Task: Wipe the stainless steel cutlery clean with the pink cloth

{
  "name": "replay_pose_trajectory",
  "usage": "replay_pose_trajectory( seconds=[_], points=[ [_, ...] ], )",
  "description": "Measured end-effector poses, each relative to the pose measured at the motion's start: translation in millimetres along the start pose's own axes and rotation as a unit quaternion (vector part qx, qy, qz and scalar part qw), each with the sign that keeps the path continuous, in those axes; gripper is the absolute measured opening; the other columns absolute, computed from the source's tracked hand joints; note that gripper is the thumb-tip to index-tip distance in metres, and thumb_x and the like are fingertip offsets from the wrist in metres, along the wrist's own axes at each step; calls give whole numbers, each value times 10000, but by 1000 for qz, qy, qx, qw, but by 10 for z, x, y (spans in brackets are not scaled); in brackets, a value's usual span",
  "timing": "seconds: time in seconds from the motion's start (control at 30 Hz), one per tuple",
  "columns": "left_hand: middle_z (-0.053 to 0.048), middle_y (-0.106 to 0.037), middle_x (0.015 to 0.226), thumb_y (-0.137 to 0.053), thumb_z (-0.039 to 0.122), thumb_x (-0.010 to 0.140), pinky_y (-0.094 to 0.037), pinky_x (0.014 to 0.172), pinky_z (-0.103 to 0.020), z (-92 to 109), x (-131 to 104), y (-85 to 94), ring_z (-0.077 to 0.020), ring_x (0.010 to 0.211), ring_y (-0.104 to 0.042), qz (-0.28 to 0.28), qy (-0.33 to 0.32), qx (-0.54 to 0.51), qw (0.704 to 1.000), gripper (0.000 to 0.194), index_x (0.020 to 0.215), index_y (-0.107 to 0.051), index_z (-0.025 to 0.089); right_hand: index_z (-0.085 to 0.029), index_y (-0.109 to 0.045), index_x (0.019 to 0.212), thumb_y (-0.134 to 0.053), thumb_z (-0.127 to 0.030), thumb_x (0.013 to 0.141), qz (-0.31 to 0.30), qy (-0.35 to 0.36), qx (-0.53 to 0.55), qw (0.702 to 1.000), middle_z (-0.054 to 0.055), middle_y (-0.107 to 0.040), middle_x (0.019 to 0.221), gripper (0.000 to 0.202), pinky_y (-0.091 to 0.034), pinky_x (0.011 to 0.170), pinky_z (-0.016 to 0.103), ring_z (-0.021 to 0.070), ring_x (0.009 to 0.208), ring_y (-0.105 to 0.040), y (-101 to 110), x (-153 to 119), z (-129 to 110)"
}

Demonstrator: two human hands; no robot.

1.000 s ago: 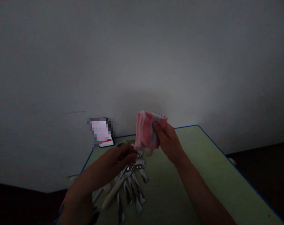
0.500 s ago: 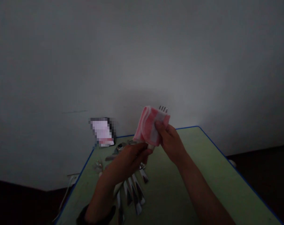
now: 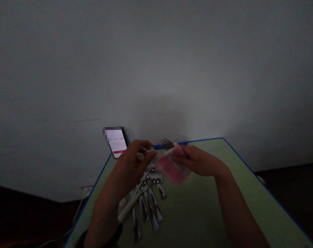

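Observation:
A fork [image 3: 167, 143] pokes out of a pink and white cloth [image 3: 173, 167], its tines pointing up and left. My right hand [image 3: 197, 159] grips the cloth with the fork inside it; the fork's handle is hidden. Just left of the tines, my left hand [image 3: 135, 162] is open, thumb and fingers apart with a gap between them, holding nothing. Beneath the hands lies a pile of cutlery [image 3: 149, 203], with several metal handles fanned toward me. One fork with a pale handle [image 3: 130, 206] rests on its left side.
A phone [image 3: 117, 143] with a lit screen leans against the grey wall [image 3: 156, 69] at the table's back left corner. The green table [image 3: 192, 213] has a blue edge. A white cable [image 3: 80, 206] hangs beside its left side.
My left hand has let go of the pale fork handle and moved up and left, its fingers opening. My right hand has turned the cloth and fork so the tines now point left.

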State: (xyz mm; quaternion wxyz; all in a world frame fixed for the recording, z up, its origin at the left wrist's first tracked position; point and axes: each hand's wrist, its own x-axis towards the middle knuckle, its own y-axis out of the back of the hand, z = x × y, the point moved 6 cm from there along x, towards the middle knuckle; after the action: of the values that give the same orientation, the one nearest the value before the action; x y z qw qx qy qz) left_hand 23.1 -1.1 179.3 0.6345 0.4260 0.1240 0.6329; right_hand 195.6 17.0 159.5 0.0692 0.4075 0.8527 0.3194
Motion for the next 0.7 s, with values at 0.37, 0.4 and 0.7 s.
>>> replay_pose_trajectory(
  seconds=[0.37,0.4,0.7],
  points=[
    [8,-691,728,-603,291,797,-462,591,-206,245,-17,-142,-109,637,-614,-24,-61,-6,998,121,799,-677,196,-174,-527,858,-399,-300,887,-38,-7,-92,995,14,-605,806,182,-353,612,235,112,689,-493,-101,-34,-64],
    [10,-686,707,-600,284,798,-456,582,-201,263,-23,-143,-102,616,-608,-25,-61,-7,998,123,781,-676,189,-173,-523,856,-390,-295,891,-32,-3,-89,996,18,-607,813,184,-355,619,237,114,696,-496,-112,-20,-71],
    [9,-679,702,-572,254,811,-443,566,-186,290,-50,-213,-95,611,-596,-95,-65,-8,993,116,804,-660,179,-174,-537,839,-432,-292,879,-55,7,-124,991,16,-624,804,163,-343,617,235,112,689,-516,-162,-23,-84]
  ],
)
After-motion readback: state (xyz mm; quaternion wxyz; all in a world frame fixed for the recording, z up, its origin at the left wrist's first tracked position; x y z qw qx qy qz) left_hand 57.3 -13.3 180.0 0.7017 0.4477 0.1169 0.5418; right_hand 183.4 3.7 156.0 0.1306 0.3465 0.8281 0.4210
